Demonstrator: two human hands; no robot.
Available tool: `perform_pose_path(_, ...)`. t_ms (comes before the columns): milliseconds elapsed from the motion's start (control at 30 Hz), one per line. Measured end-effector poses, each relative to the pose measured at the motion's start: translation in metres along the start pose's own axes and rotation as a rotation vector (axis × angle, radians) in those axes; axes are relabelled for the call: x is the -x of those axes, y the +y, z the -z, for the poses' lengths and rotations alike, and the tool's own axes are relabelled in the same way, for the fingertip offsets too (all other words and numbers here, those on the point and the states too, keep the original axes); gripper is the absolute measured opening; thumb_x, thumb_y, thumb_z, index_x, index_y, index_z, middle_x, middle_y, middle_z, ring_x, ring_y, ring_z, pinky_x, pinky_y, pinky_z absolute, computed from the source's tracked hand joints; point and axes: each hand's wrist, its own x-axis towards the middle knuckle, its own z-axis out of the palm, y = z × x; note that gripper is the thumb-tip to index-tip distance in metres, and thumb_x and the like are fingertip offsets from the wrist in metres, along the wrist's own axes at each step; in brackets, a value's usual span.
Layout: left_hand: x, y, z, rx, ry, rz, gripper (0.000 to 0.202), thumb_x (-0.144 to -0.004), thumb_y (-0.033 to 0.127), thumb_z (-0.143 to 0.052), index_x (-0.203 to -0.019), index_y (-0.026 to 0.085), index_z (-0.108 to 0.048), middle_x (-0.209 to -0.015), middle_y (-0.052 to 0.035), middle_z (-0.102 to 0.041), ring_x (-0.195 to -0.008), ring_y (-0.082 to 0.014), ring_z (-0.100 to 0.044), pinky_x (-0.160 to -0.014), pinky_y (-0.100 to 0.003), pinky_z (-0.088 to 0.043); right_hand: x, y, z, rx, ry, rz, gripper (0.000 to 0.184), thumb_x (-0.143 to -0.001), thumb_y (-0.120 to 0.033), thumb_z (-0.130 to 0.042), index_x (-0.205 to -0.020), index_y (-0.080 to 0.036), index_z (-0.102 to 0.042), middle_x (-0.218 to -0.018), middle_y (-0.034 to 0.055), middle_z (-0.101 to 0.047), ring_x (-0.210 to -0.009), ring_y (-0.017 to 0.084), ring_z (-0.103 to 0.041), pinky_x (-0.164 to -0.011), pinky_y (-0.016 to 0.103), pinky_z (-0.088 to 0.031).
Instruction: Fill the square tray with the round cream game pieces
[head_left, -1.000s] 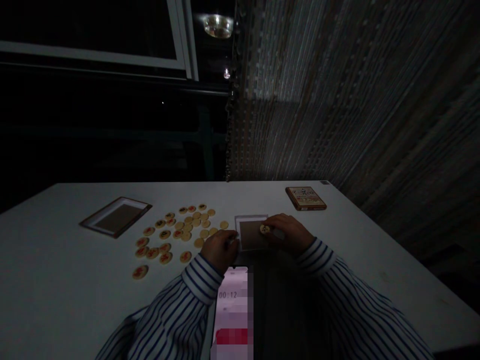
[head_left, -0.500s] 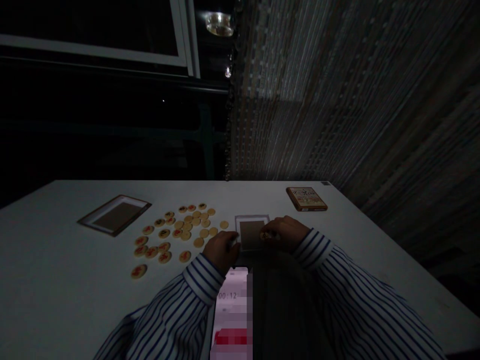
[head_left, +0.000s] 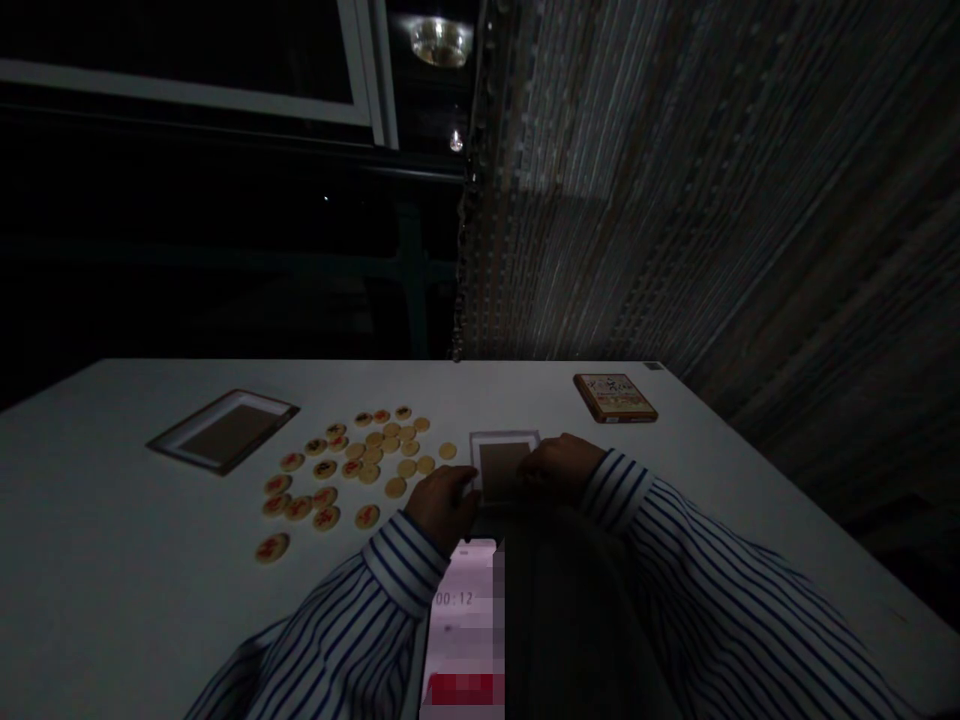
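Note:
A small open box (head_left: 504, 452) with a white rim and brown inside lies on the white table (head_left: 112, 560) just ahead of me. My left hand (head_left: 444, 504) rests with curled fingers against the box's left near corner. My right hand (head_left: 561, 464) is closed over the box's right near side; the round piece it held is hidden from view. Several round cream game pieces (head_left: 352, 462) with red or dark marks lie scattered to the left of the box.
A second open tray (head_left: 223, 430) lies at the far left. An orange printed box (head_left: 615, 397) sits at the far right near the table's corner. A phone showing 00:12 (head_left: 463, 625) stands close to my chest. A beaded curtain hangs behind the table.
My right hand has drawn back toward me over the box's near right side, and the round piece seen in its fingers before is no longer visible. The left hand has barely shifted.

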Motion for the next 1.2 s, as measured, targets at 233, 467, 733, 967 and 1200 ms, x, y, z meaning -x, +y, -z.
perform_pose_path(233,0.000,-0.003,-0.003,0.033,0.003,0.008,0.030,-0.070,0.022,-0.048,-0.098,0.014,-0.056,-0.092,-0.0072,-0.061,-0.086,-0.0159,-0.055,-0.076,-0.027,-0.042,-0.004,-0.007,0.010,0.016,-0.126,-0.015,0.026,-0.073,-0.036,-0.043,-0.089,-0.026,-0.061,-0.087,0.0035,-0.064,-0.078,0.017,-0.058,-0.063,0.024,-0.038)
perform_pose_path(467,-0.001,-0.002,-0.002,0.053,-0.017,0.044,0.029,-0.069,0.020,-0.048,-0.097,0.015,-0.057,-0.090,-0.0063,-0.062,-0.084,-0.0157,-0.056,-0.075,-0.027,-0.043,-0.009,-0.008,0.012,0.006,-0.203,0.001,0.027,-0.071,-0.037,-0.044,-0.089,-0.027,-0.061,-0.091,0.0023,-0.063,-0.081,0.017,-0.057,-0.066,0.025,-0.038)
perform_pose_path(733,-0.002,-0.001,-0.001,0.099,-0.034,0.080,0.031,-0.068,0.019,-0.049,-0.097,0.013,-0.056,-0.091,-0.0068,-0.062,-0.085,-0.0156,-0.055,-0.076,-0.027,-0.043,-0.016,-0.004,0.005,0.024,-0.224,0.026,0.030,-0.070,-0.041,-0.044,-0.089,-0.027,-0.061,-0.092,0.0028,-0.062,-0.080,0.019,-0.057,-0.062,0.025,-0.038)
perform_pose_path(967,-0.002,0.001,-0.001,0.087,-0.034,0.101,0.029,-0.068,0.019,-0.050,-0.096,0.016,-0.057,-0.089,-0.0050,-0.062,-0.083,-0.0152,-0.056,-0.075,-0.027,-0.043,-0.016,-0.003,0.009,0.016,-0.253,0.014,0.031,-0.071,-0.041,-0.042,-0.092,-0.027,-0.060,-0.093,0.0034,-0.062,-0.080,0.019,-0.057,-0.064,0.027,-0.039)
perform_pose_path(1200,-0.002,-0.003,-0.001,0.090,-0.035,0.073,0.030,-0.068,0.020,-0.049,-0.097,0.016,-0.056,-0.089,-0.0053,-0.062,-0.084,-0.0158,-0.056,-0.074,-0.028,-0.043,-0.019,-0.001,0.004,0.017,-0.213,0.039,0.030,-0.071,-0.039,-0.042,-0.091,-0.027,-0.061,-0.095,0.0042,-0.061,-0.082,0.020,-0.057,-0.064,0.029,-0.039)
